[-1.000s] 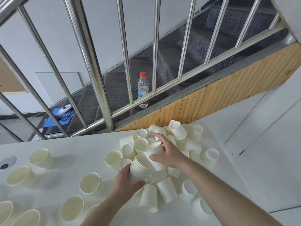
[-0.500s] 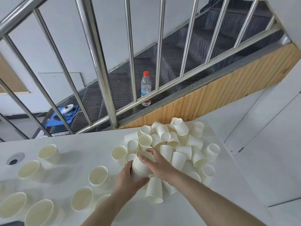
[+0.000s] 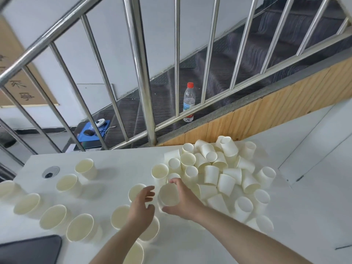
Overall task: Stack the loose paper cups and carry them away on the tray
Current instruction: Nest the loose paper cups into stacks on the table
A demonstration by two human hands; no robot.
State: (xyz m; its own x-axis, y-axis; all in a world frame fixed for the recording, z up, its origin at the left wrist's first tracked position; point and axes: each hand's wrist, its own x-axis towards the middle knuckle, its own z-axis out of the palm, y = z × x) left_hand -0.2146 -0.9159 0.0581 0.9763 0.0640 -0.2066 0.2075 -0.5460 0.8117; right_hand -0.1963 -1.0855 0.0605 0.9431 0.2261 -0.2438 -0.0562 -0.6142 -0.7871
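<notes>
My right hand (image 3: 182,202) grasps a stack of cream-white paper cups (image 3: 168,194) near the middle of the white bench (image 3: 123,164); the thumb is curled under it and the fingers go around the far side, and the open mouth of the stack faces up toward me. My left hand (image 3: 142,208) is just beside the stack at its 9 o'clock, released, the fingers spread and a little bent, holding nothing and not touching the stack.

From the stack toward 1 and 2 o'clock lies the heap of loose cream-white paper cups (image 3: 219,172), many of them on their sides or upside down, some leaning on each other. On the left half of the bench, from 8 to 10 o'clock of my hands, stand upright cream-white cups (image 3: 85,168) apart from each other, each with its mouth up; some of them look like short stacks (image 3: 80,228), I cannot tell how many cups are in each. At the 7 o'clock corner I see a part of a dark flat tray (image 3: 30,250) with a rounded corner.

Behind the bench, at 12 o'clock, is a steel stair railing (image 3: 141,73), and behind its bars a clear plastic water bottle with a red cap (image 3: 189,101) stands on a dark step.
</notes>
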